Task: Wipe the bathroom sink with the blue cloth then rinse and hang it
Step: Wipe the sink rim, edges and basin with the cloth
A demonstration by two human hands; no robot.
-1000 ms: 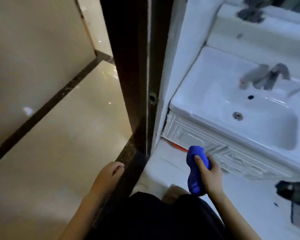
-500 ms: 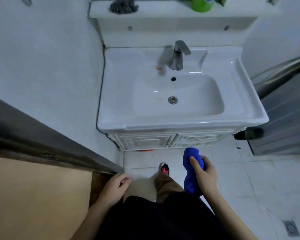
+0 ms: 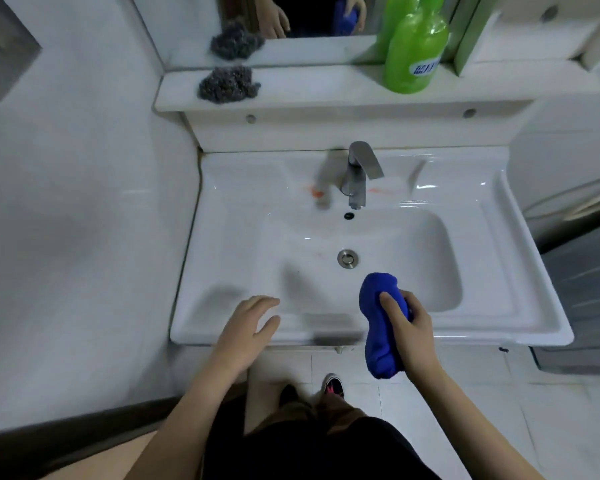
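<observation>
Blue cloth (image 3: pixel 378 327) is bunched in my right hand (image 3: pixel 411 327), fingers curled tight round its middle, above the front edge of the sink (image 3: pixel 222 237). My left hand (image 3: pixel 248 323) hovers over the rim, fingers loose and spread, holding nothing. I judge wiping not yet begun. Next I must lower the cloth into the basin and rub toward the orange marks (image 3: pixel 380 191) beside the tap (image 3: pixel 359 174).

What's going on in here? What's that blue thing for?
A person stands at a white bathroom sink. Their right hand grips a bunched-up blue cloth over the front of it. Their left hand is open over the front edge, holding nothing. No water runs from the tap, and orange smears sit beside it, so the wiping looks about to start.
</observation>
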